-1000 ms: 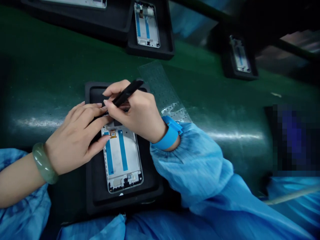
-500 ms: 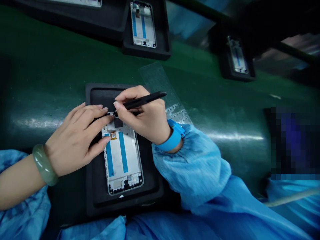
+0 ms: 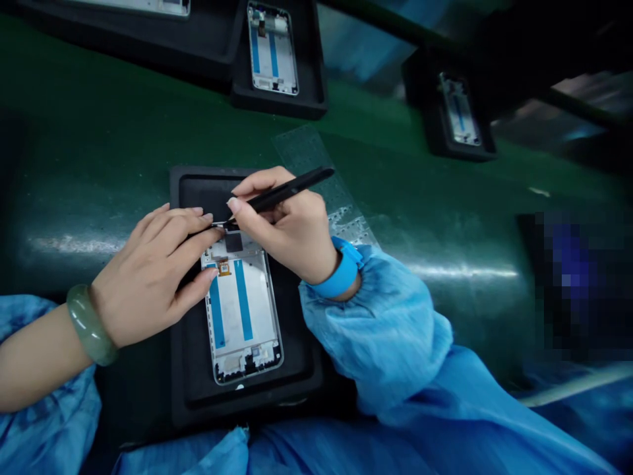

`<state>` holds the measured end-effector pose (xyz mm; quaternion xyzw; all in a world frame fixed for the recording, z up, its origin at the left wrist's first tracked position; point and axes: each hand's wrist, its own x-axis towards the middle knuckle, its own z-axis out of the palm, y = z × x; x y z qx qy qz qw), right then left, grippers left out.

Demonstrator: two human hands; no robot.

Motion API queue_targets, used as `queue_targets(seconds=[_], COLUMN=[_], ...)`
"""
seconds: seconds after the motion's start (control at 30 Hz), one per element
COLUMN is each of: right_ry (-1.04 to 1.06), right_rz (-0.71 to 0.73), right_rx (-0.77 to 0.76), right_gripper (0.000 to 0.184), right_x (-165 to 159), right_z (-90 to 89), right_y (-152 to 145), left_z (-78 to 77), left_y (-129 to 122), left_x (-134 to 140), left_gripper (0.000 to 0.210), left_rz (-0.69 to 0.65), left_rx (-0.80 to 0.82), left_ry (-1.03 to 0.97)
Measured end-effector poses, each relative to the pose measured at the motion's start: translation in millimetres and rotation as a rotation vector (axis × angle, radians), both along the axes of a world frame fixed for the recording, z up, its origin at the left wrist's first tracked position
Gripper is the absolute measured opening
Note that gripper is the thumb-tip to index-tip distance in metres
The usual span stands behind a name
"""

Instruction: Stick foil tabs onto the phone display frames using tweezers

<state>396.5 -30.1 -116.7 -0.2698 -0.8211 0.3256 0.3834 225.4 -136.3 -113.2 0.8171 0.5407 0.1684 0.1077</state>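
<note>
A silver phone frame with two blue strips lies in a black foam tray. My left hand rests over its upper left side, fingers stretched out, fingertips touching the top edge and thumb beside a small gold flex connector. In my right hand are slim black tweezers, pinched between thumb and fingers. Their tip points down at the frame's top edge, close to my left fingertips. What lies right under the tip is too small to make out. A dark square pad sits just below it.
A clear perforated plastic sheet lies behind my right hand on the green table. Farther back are foam trays with similar phone frames. Another tray stands at the right. A blurred dark object is at far right.
The rear end of the tweezers has tilted up slightly, and my right hand has shifted a little. My left hand stays in place. The background trays appear slightly farther left.
</note>
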Motion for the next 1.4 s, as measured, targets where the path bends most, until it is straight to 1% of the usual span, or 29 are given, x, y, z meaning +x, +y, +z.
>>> queue_targets(seconds=[0.07,0.13,0.27,0.37,0.47,0.53,0.63,0.73,0.9,1.07,1.13,1.2,1.3,1.4], right_ry=[0.005,-0.023,-0.071,-0.035,-0.003,-0.007,-0.032,-0.059,-0.045,-0.094,-0.067,0.000,0.061,0.032], right_rz=[0.019,0.027,-0.060,-0.093,-0.074,-0.053,-0.041,-0.063,-0.060,-0.017,-0.024,-0.042,-0.088,-0.086], right_rx=[-0.024,-0.004,0.044,0.004,-0.053,-0.061,-0.007,0.047,0.023,0.136,0.104,0.032,-0.024,0.015], right_gripper=[0.011,0.010,0.003,0.002,0.007,0.010,0.007,0.003,0.005,0.005,0.006,0.005,0.012,0.022], right_x=[-1,-3,-5,-3,0,0,-1,-2,-1,-3,-3,-1,7,15], right_z=[-0.4,1.2,4.9,4.1,2.0,1.7,3.6,5.7,5.5,3.0,2.5,4.4,12.3,20.1], right_y=[-1,-4,-9,-8,-4,-4,-6,-8,-6,-7,-8,-7,-2,2], left_z=[-0.5,-0.5,0.7,1.1,1.0,0.9,1.2,1.5,1.5,1.0,0.1,-1.3,-3.7,-5.4], left_y=[0,0,0,0,0,0,0,-1,-1,0,0,0,1,2], left_x=[0,0,-1,0,0,0,0,0,0,-1,-2,-3,-4,-3], left_gripper=[0.043,0.044,0.043,0.042,0.041,0.041,0.042,0.040,0.040,0.036,0.037,0.037,0.037,0.036], left_rz=[-0.005,-0.014,-0.014,-0.002,-0.003,-0.002,0.002,0.004,0.004,-0.001,-0.009,-0.009,-0.014,-0.016], left_rx=[0.013,0.014,0.004,0.003,0.007,0.010,0.006,0.004,0.001,0.010,0.012,0.009,0.019,0.026], left_ry=[-0.004,-0.006,0.001,0.009,0.016,0.017,0.016,0.010,0.012,0.010,0.021,0.037,0.053,0.057])
